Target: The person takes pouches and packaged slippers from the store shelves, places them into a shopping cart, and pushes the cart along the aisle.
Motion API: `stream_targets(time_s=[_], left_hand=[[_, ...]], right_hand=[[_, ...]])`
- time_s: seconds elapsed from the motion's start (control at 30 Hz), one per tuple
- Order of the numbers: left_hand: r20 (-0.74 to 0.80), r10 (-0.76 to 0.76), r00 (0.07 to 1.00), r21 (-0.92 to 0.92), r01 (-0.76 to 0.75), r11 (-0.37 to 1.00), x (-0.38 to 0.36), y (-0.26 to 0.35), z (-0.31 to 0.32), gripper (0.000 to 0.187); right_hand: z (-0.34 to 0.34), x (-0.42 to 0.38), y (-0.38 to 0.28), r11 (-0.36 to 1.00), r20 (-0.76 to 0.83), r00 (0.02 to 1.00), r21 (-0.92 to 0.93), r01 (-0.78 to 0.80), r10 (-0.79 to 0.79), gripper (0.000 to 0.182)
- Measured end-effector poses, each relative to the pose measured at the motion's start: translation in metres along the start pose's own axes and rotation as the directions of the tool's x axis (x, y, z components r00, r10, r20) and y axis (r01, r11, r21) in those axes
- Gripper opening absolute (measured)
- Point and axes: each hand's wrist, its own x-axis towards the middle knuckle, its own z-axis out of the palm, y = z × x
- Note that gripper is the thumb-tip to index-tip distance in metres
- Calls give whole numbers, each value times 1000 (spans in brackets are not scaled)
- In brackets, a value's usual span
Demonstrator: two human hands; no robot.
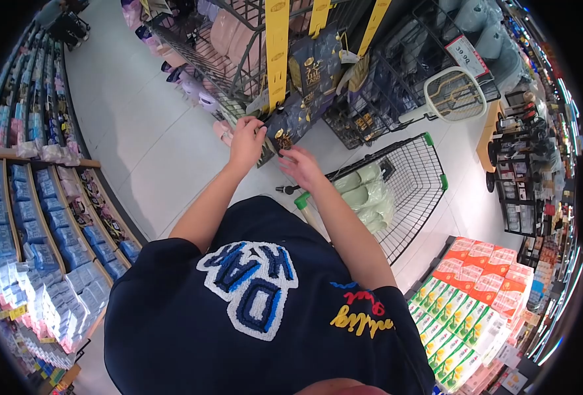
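Dark packets with gold print [285,128] hang at the lower end of a yellow hanging strip [276,56] in front of me. My left hand [244,145] is at their left side, its fingers curled in at the edge of a dark packet. Just to the right, my right hand [299,168] is held below the packets' lower corner, with its fingers bent and apart and nothing in them. Above, a larger dark packet with gold lettering [314,69] rests against the wire rack.
A shopping cart [430,181] at my right carries pale green slippers in clear wrap [367,194]. Wire racks [239,59] with slippers stand ahead. An electric swatter [455,95] juts out. Boxed drinks [459,316] are stacked lower right; shelves of blue packs [25,217] line the left.
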Motion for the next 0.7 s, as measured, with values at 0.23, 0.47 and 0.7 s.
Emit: stream_targets(time_s=[0.23, 0.47, 0.7], left_hand=[[58, -84, 995, -235, 96, 967, 5, 29, -22, 19], [124, -36, 992, -348, 78, 934, 9, 70, -56, 21], [337, 3, 941, -575, 203, 792, 20, 82, -50, 25]], right_hand=[[-11, 6, 15, 1000, -1, 1000, -14, -23, 23, 96], [1, -28, -7, 991, -39, 996, -107, 76, -80, 97], [-12, -81, -22, 909, 105, 929, -194, 369, -354, 46]])
